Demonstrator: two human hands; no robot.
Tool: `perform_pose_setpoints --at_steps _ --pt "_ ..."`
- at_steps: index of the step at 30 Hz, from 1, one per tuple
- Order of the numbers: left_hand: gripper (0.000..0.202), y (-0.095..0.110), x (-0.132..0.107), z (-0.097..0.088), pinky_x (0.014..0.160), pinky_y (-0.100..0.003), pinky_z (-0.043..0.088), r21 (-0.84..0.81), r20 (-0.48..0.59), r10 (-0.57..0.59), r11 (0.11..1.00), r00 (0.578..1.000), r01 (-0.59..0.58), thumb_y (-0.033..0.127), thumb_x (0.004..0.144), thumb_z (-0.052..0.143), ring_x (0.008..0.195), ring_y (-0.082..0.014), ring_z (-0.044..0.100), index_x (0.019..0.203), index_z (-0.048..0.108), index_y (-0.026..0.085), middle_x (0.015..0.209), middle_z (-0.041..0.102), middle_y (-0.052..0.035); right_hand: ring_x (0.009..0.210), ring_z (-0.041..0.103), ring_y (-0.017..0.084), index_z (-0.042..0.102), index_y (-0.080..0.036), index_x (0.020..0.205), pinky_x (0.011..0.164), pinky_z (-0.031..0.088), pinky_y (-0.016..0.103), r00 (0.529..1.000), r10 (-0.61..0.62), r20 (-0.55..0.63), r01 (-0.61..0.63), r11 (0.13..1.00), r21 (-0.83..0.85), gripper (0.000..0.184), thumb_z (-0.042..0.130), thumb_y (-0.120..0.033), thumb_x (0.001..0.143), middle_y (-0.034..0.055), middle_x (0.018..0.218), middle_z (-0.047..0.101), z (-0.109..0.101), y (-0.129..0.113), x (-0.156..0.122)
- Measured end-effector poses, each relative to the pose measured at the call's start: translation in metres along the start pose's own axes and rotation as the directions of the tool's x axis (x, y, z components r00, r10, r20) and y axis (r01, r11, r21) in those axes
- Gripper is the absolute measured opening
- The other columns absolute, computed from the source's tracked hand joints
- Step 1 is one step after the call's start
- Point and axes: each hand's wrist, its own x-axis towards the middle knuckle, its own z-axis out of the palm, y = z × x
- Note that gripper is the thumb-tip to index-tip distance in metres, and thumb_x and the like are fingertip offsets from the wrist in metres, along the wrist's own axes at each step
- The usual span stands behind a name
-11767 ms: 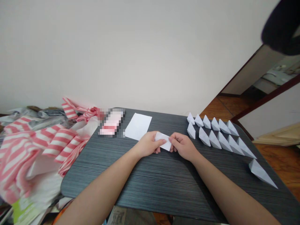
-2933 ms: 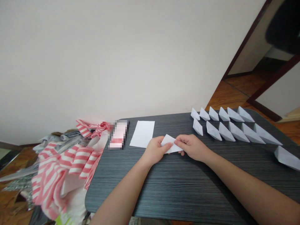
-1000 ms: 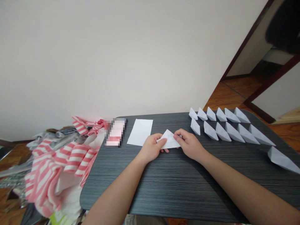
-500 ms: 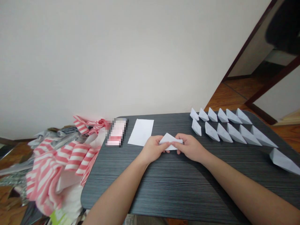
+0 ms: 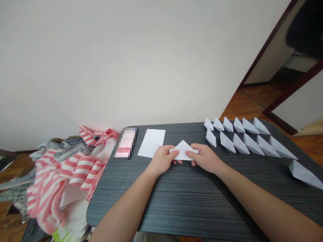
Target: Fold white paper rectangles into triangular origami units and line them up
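Between my hands is a folded white sheet of paper (image 5: 183,147), shaped like a triangle with its peak pointing away from me and a folded band along the near edge. My left hand (image 5: 163,160) pinches its left end, thumb on top and fingers underneath. At the other end my right hand (image 5: 205,158) grips it the same way. Both thumbs press on the near band. Just beyond my left hand lies a flat white sheet of paper (image 5: 152,143) on the dark table (image 5: 181,198).
Two rows of folded paper boats (image 5: 239,143) stand at the table's right, with one more boat (image 5: 304,173) nearer the right edge. A blurred-out phone (image 5: 126,143) lies at the left. Red-and-white striped cloth (image 5: 54,185) is heaped beside the table; a wall (image 5: 151,60) rises behind.
My thumbs have moved apart along the folded band, toward the two ends. The folded paper now shows a wider, more even triangle. Both hands still hold it.
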Motion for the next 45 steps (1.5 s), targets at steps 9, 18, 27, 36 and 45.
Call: perform_pose_setpoints --at_steps 9,18,27,36,45 --pt "0.034 -0.004 0.005 -0.002 0.05 -0.02 0.041 -0.219 -0.068 -0.003 0.976 0.998 -0.012 0.038 0.083 0.053 0.055 -0.013 0.06 0.094 0.062 0.008 0.065 0.068 -0.0093 0.036 0.043 0.007 0.055 -0.016 0.069 0.039 0.028 0.019 0.999 0.031 -0.013 -0.028 0.985 0.173 0.028 0.051 -0.038 0.085 -0.0028 0.046 0.056 -0.002 0.002 0.003" --pt "0.034 -0.005 0.005 -0.002 0.05 -0.02 0.041 -0.3 -0.133 0.019 0.952 0.991 -0.058 0.041 0.08 0.057 0.057 -0.013 0.06 0.094 0.06 0.009 0.067 0.066 -0.0075 0.034 0.04 0.006 0.057 -0.015 0.066 0.036 0.026 0.019 0.995 0.079 -0.065 -0.058 0.958 0.281 0.032 0.055 -0.042 0.082 -0.001 0.046 0.057 -0.001 0.004 0.002" --pt "0.029 -0.01 0.009 -0.003 0.046 -0.018 0.036 -0.285 -0.299 0.026 0.952 0.954 -0.115 0.037 0.079 0.058 0.047 -0.0076 0.049 0.097 0.054 0.014 0.053 0.055 0.003 0.058 0.06 0.014 0.047 -0.021 0.125 0.042 0.039 0.024 0.985 -0.122 -0.12 0.154 0.938 0.311 0.039 0.039 -0.039 0.091 0.0111 0.101 0.065 -0.002 0.006 0.001" --pt "0.029 -0.006 0.003 0.006 0.058 -0.023 0.045 0.037 -0.127 0.11 0.994 0.986 -0.106 0.038 0.08 0.056 0.064 -0.0123 0.057 0.097 0.06 0.015 0.077 0.063 -0.0037 0.11 0.049 0.024 0.062 -0.021 0.089 0.094 0.038 0.04 0.887 -0.443 -0.132 0.413 0.888 -0.203 0.013 0.049 -0.023 0.087 0.0075 0.116 0.056 -0.005 -0.003 -0.003" --pt "0.04 -0.002 -0.003 0.002 0.054 -0.023 0.04 0.027 0.004 0.104 0.994 0.995 -0.104 0.05 0.08 0.052 0.058 -0.0121 0.052 0.085 0.063 0.011 0.066 0.06 -0.0036 0.073 0.058 0.017 0.061 -0.02 0.091 0.066 0.043 0.027 0.965 -0.255 0.053 0.261 0.951 -0.169 0.013 0.055 -0.028 0.083 0.0019 0.082 0.064 0.0 -0.002 0.0"
